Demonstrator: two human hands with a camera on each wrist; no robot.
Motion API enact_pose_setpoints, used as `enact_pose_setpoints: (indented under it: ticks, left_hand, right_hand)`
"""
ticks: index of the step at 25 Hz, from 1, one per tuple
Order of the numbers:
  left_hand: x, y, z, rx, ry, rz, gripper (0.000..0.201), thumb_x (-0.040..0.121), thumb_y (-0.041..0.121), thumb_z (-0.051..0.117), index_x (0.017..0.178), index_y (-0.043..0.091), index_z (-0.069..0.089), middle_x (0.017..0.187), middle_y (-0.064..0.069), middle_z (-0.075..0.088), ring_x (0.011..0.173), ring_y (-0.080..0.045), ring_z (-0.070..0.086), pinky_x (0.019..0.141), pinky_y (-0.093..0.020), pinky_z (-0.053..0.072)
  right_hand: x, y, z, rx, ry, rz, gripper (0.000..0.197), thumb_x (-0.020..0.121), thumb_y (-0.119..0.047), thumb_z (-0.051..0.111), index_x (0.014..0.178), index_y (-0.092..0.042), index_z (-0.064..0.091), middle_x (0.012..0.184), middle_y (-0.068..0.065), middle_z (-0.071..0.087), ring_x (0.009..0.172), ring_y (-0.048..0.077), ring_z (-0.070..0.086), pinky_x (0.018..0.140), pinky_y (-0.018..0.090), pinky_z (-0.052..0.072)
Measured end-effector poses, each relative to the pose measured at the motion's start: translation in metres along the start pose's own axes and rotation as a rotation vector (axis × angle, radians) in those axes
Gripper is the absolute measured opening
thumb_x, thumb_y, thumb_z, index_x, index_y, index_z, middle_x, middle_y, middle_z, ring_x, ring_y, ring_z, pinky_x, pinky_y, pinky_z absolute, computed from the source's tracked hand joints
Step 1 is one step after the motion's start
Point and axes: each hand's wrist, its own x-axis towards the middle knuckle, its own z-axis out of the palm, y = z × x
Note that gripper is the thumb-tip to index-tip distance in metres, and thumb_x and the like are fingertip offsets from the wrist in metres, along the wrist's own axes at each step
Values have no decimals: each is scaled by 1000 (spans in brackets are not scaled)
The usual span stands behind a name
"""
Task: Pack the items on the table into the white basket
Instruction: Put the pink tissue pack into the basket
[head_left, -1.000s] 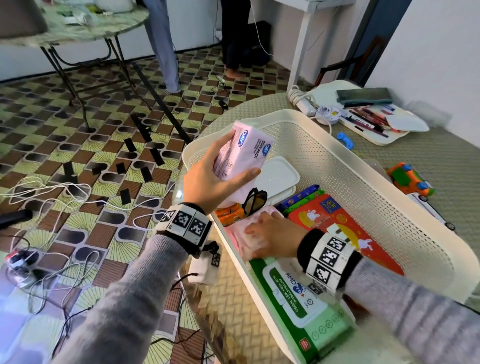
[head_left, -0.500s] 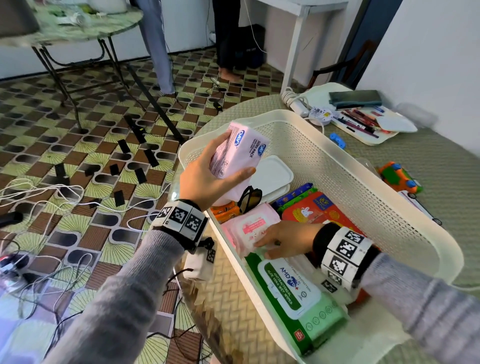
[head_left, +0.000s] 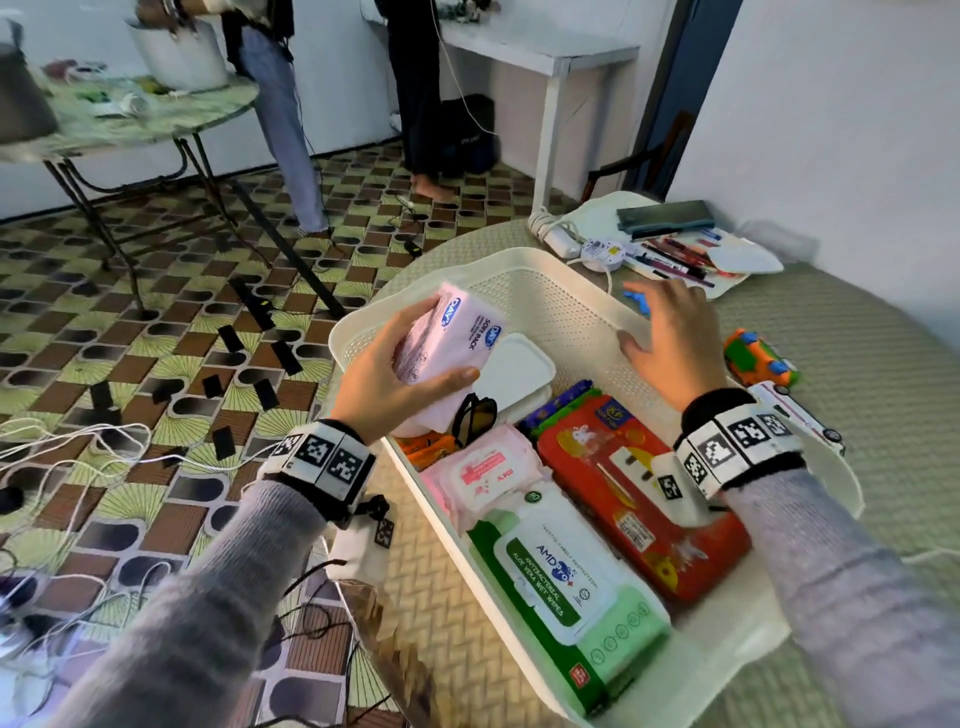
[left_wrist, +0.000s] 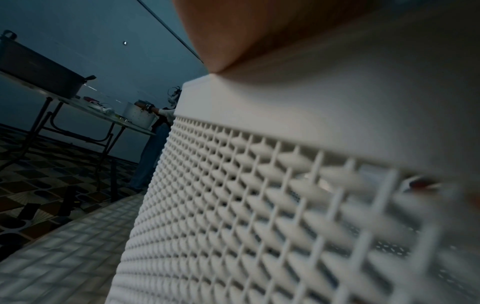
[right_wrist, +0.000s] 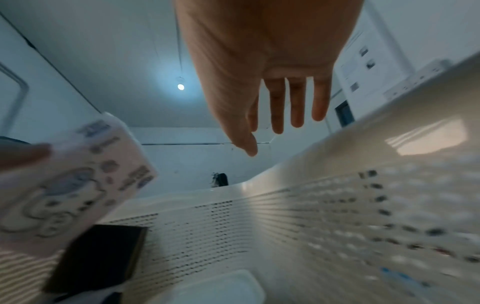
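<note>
Two hands were seen over the white basket (head_left: 524, 270) on the worktop (head_left: 852, 374). A pink tissue pack (head_left: 441, 353) was grasped by the left hand (head_left: 384, 379), fingers and thumb clenched around it, above the basket's far-left corner. The right hand (head_left: 670, 343) was held released, fingers spread, above the far-right rim. Green wet wipes (head_left: 566, 587), a red packet (head_left: 623, 488) and a small pink pack (head_left: 478, 473) were lying inside; an orange toy car (head_left: 758, 358) was left on the worktop just right of the basket.
</note>
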Motion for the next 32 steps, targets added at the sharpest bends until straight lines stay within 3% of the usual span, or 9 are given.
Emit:
enact_pose_setpoints:
  ticks: [6, 11, 14, 17, 20, 22, 25, 29, 32]
  left_hand:
    - [17, 32, 1, 22, -380, -156, 74, 69, 55, 75, 133, 42, 41, 117, 4, 64, 96, -11, 66, 81, -30, 57]
    - [22, 40, 25, -119, -742, -486, 66, 78, 35, 71, 135, 19, 41, 111, -7, 66, 88, -18, 68, 72, -28, 57]
    - [15, 30, 34, -193, -928, -591, 59, 80, 31, 64, 132, 13, 43, 121, -14, 63, 105, -28, 64, 90, -39, 54]
    - [12, 27, 42, -354, -1078, -664, 57, 78, 27, 65, 131, 15, 46, 117, -8, 66, 103, -22, 65, 85, -33, 55]
    - [4, 29, 58, 23, -1170, -578, 57, 92, 16, 59, 140, 30, 33, 100, -4, 63, 89, -24, 65, 83, -41, 54]
    - [-3, 37, 65, 290, -1233, -482, 58, 99, 20, 50, 144, 43, 22, 113, -2, 59, 106, -29, 62, 92, -45, 51]
    - [-6, 50, 66, 336, -1224, -446, 61, 96, 46, 47, 147, 48, 15, 138, -5, 49, 118, -29, 55, 98, -43, 49]
    - [-28, 60, 85, 632, -1218, -277, 109, 73, 67, 65, 147, 46, -12, 157, -3, 24, 139, -23, 34, 114, -41, 29]
    - [-49, 59, 105, 834, -1112, -88, 129, 66, 69, 71, 145, 35, -25, 157, -9, 22, 134, -27, 41, 108, -38, 35]
  right_hand:
    - [-15, 14, 2, 35, -180, 188, 43, 90, -16, 60, 132, -20, 48, 121, 10, 63, 106, 30, 61, 79, 37, 46]
    - [-17, 11, -3, 68, -151, 192, 43, 90, -12, 59, 132, -19, 49, 116, 7, 66, 104, 28, 61, 79, 35, 43]
    - [-17, 10, -3, 70, -135, 197, 45, 90, -10, 60, 132, -19, 49, 117, 7, 66, 105, 27, 61, 75, 31, 40]
    - [-15, 11, -3, 55, -163, 206, 45, 90, -11, 60, 133, -19, 48, 116, 8, 66, 103, 27, 61, 73, 31, 37]
    - [-16, 11, -5, 53, -163, 210, 43, 90, -12, 60, 131, -20, 49, 113, 7, 67, 100, 28, 61, 73, 32, 38]
    - [-15, 11, -5, 59, -171, 218, 43, 91, -12, 59, 131, -20, 49, 113, 7, 67, 100, 28, 61, 73, 32, 37]
    - [-15, 10, -6, 61, -180, 224, 44, 91, -12, 59, 132, -21, 48, 113, 8, 67, 102, 28, 61, 79, 37, 43]
    - [-15, 8, -9, 57, -189, 226, 43, 92, -12, 58, 133, -21, 48, 113, 7, 66, 102, 27, 60, 77, 35, 41]
    - [-17, 7, -11, 53, -176, 217, 43, 92, -12, 58, 133, -21, 48, 115, 6, 66, 102, 25, 61, 74, 31, 37]
